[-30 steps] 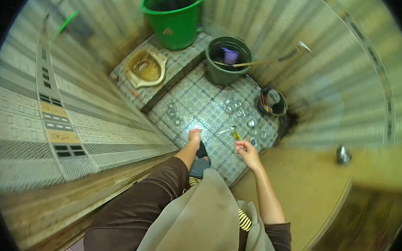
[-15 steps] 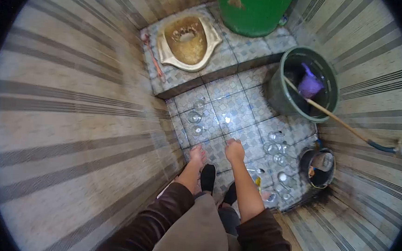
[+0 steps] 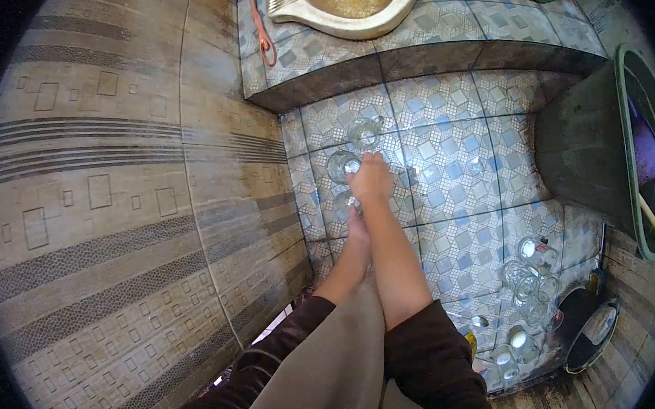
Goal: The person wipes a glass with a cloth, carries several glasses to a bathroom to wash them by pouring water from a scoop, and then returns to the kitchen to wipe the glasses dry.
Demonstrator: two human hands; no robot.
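Note:
Three clear glass mugs stand in a row on the wet tiled floor. The far mug (image 3: 365, 133) lies just beyond my right hand (image 3: 372, 179). Its curled fingers are closed at the right side of the middle mug (image 3: 341, 165), where a handle would be hidden. My left hand (image 3: 356, 225) is lower down, against the right forearm, with its fingertips at the near mug (image 3: 347, 200). The right wrist and the glass partly hide the left fingers, and I cannot tell how they are bent.
More glass mugs (image 3: 528, 291) and a spoon (image 3: 479, 321) lie on the floor to the right, beside a black bucket (image 3: 576, 317). A large green bin (image 3: 583, 139) holds a purple dipper (image 3: 645, 154). Ahead, a raised step (image 3: 444, 55) carries a squat toilet (image 3: 340, 24) and a pink-handled brush (image 3: 260, 25).
My view has dropped closer to the floor and shifted left. Both hands have moved forward and together, reaching the row of mugs; the right one has come left across the tiles.

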